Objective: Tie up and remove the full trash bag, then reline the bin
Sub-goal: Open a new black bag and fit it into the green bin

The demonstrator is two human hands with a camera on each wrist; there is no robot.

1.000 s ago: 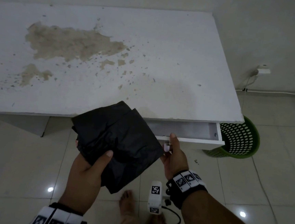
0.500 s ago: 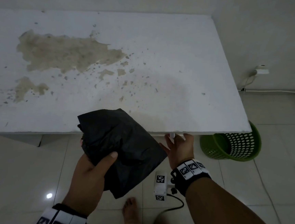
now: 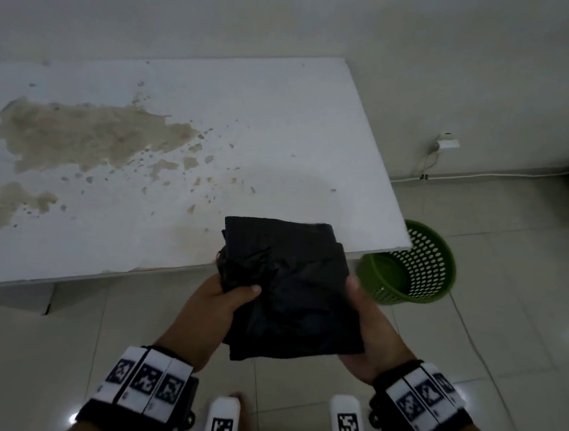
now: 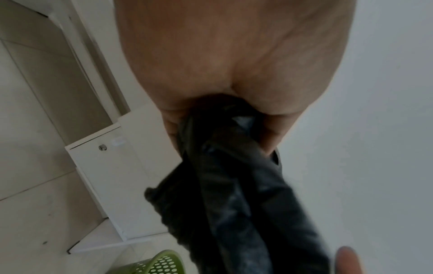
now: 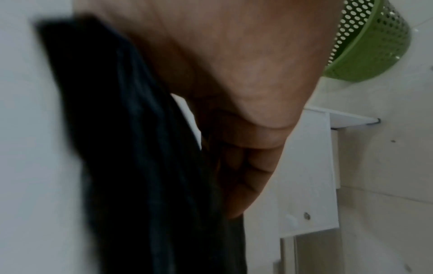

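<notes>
A folded black trash bag (image 3: 287,284) is held in front of me between both hands, just past the table's near edge. My left hand (image 3: 231,296) grips its left side, thumb on top and fingers curled round the plastic (image 4: 234,176). My right hand (image 3: 360,311) holds the bag's right edge, thumb on top and fingers underneath (image 5: 246,166). The black bag (image 5: 140,148) fills the left of the right wrist view. The green perforated bin (image 3: 413,264) stands on the floor at the table's right corner, with no liner in it.
A white table (image 3: 180,137) with brown worn patches fills the left and middle. Its drawer front with a lock (image 4: 103,148) is closed. A wall socket with a cable (image 3: 447,145) sits low on the wall at right. Pale floor tiles (image 3: 509,303) surround the bin.
The drawer was pushed shut by my right hand, which then came over and took the bag's right edge. The bag has moved right, toward the bin.
</notes>
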